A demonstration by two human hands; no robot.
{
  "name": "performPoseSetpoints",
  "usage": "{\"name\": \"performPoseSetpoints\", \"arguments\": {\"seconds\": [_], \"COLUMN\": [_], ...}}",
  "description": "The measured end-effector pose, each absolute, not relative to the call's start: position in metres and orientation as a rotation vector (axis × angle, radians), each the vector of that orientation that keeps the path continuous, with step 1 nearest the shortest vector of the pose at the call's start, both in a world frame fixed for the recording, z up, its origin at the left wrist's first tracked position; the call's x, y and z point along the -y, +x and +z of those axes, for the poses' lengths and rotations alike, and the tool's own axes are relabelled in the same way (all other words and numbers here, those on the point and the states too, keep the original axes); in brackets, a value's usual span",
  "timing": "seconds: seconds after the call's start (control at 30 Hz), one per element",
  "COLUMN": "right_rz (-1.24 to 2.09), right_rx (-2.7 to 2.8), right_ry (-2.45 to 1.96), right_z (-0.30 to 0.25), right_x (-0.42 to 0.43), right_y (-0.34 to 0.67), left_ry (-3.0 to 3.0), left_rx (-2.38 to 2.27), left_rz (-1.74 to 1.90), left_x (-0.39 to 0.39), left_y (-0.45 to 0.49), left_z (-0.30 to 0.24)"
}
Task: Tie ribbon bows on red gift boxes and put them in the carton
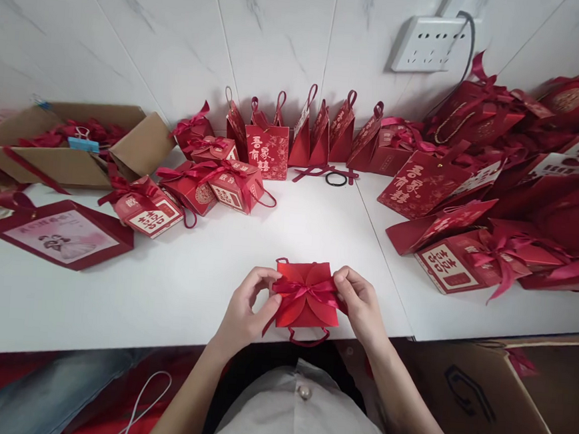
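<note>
Pale shirt (268, 419) fronts a red, petal-topped box (306, 310) with shiny bow (308, 290).

A white, grey-veined tiled wall (158, 39) backs the counter (177, 302), and a white socket strip (423, 50) with a grey cable (471, 51) is mounted on it. Along the wall stand peaked red boxes (343, 131) with loop handles; a black ring (335, 184) lies before them. At the left, a blue binder clip (83, 144) shows at an open cardboard box (141, 150) holding red ribboned pieces. Nearer lies a picture-fronted box (62, 234). More red boxes crowd the right. A printed carton (453, 424) sits below.
</note>
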State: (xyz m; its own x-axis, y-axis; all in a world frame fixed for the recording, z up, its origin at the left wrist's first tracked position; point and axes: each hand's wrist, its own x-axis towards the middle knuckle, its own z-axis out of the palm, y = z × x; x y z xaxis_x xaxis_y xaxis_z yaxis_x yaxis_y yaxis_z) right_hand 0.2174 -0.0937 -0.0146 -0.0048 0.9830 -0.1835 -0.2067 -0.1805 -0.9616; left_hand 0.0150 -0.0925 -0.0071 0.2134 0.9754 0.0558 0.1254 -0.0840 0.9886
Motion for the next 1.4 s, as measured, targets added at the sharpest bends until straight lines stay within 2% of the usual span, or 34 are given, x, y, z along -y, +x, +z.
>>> {"name": "performPoseSetpoints", "arguments": {"seconds": [0.37, 0.63, 0.9, 1.17, 1.4], "right_rz": [1.425, 1.456, 1.49, 1.483, 1.467], "right_rx": [1.048, 1.023, 1.032, 0.993, 1.011], "right_ry": [-1.195, -1.184, -1.179, -1.215, -1.215], "right_z": [-0.011, -0.009, -0.006, -0.007, -0.006], "right_x": [0.093, 0.092, 0.094, 0.095, 0.096], "right_y": [0.223, 0.222, 0.219, 0.218, 0.215], "left_ry": [1.658, 1.52, 1.416, 1.273, 1.299], "left_rx": [-1.043, -0.919, -1.055, -1.281, -1.351], "left_rz": [0.903, 0.927, 0.849, 0.939, 0.814], "left_x": [0.073, 0.072, 0.07, 0.082, 0.081], "left_y": [0.011, 0.017, 0.019, 0.019, 0.02], "left_z": [0.008, 0.009, 0.01, 0.011, 0.01]}}
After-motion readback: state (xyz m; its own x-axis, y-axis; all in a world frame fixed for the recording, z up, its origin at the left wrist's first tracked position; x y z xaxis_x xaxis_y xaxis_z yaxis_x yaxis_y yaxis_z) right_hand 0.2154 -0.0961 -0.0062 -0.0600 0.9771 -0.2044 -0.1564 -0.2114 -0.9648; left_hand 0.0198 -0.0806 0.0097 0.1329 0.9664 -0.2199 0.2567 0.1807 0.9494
